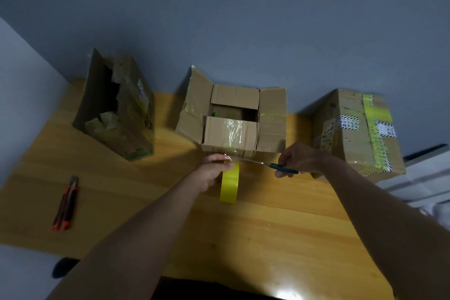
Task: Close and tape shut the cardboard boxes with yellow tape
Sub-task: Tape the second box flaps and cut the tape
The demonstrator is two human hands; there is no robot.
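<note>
Three cardboard boxes stand at the back of the wooden table point(267, 221). The middle box point(233, 126) is open, its flaps spread, with a strip of tape running from its front flap down towards me. My left hand point(213, 170) holds the yellow tape roll point(229, 185) upright just in front of this box. My right hand point(300, 159) grips blue-handled scissors point(280, 167), whose blades point left at the stretched tape beside the roll. The right box point(355, 131) is closed and carries yellow tape. The left box point(117, 109) is torn and open.
An orange and black utility knife point(66, 204) lies on the table at the left. White bedding or fabric point(426, 185) sits past the table's right edge. A grey wall rises directly behind the boxes. A dark shape point(64, 266) shows below the table's front left edge.
</note>
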